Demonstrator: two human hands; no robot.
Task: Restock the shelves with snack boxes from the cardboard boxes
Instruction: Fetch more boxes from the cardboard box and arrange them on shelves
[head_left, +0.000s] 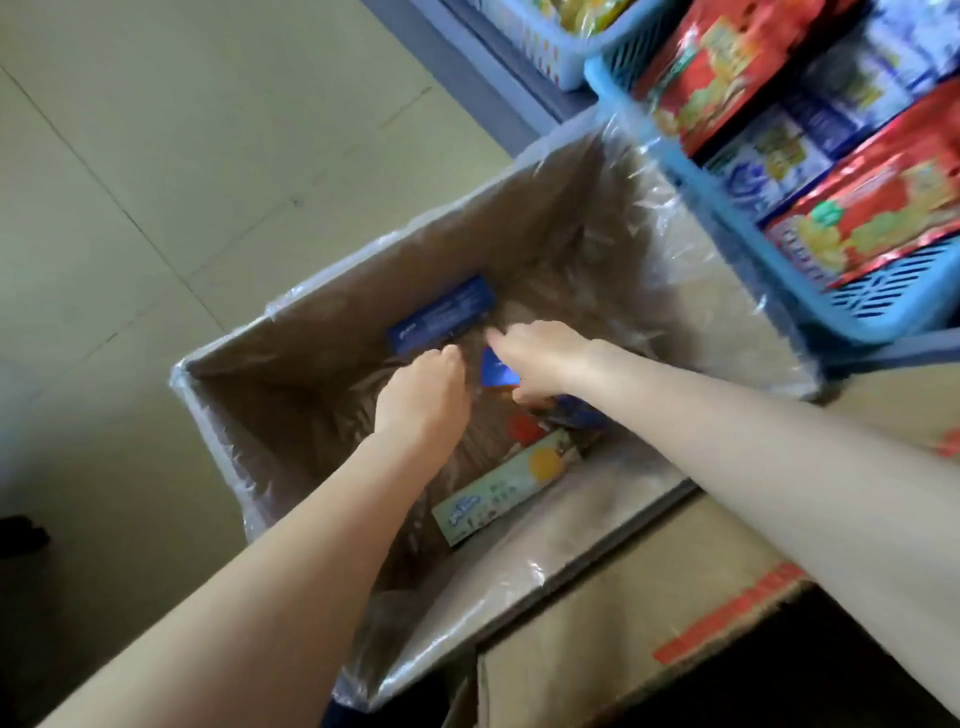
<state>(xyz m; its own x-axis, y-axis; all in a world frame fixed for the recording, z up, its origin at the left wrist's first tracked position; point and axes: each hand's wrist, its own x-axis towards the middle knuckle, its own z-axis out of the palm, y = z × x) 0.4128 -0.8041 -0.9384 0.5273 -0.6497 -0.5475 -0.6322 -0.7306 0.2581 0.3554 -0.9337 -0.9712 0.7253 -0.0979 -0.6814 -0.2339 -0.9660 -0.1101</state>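
A big cardboard box (291, 338) lined with clear plastic stands open on the floor. Both my arms reach deep into it. My left hand (423, 395) hangs palm down with its fingers curled, just below a dark blue snack box (441, 314) that leans on the far wall. My right hand (535, 358) is beside it, fingers bent over a second blue box (496, 371) under the palm; the grip itself is hidden. A pale green snack box (506, 488) lies along the near wall, with red and dark packs (524, 428) beside it.
Blue plastic baskets (883, 306) on the shelf at the right hold red and blue snack packs. A white basket (550, 52) sits further back. Another cardboard box (649, 613) with red print lies at the lower right. Pale floor tiles (130, 182) fill the left.
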